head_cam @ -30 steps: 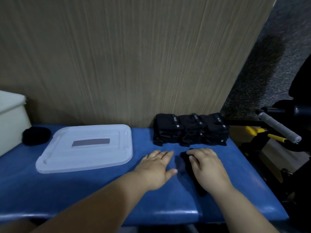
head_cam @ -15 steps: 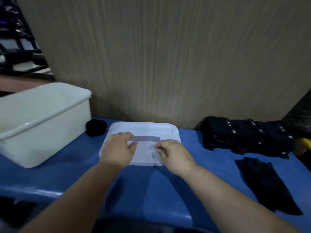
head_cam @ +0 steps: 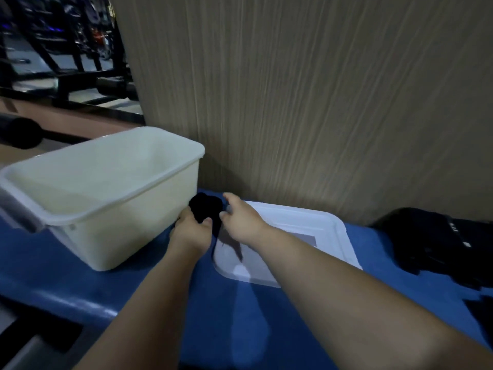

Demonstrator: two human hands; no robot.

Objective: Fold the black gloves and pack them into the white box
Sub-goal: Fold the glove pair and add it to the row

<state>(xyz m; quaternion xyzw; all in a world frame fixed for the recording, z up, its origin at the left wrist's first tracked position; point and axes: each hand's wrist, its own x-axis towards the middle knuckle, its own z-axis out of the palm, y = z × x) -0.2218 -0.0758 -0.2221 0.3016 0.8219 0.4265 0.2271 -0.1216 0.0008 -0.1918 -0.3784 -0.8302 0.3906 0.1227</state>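
The left hand [head_cam: 190, 232] grips a bunched black fabric glove [head_cam: 205, 209] from below, while the right hand [head_cam: 240, 222] pinches its right edge. The glove sits between them, just beside the open white plastic box [head_cam: 120, 222] on the blue padded bench [head_cam: 53, 276].

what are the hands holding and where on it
The black glove bundle, beside the white box: the left hand grips its lower left, and the right hand pinches its right side.
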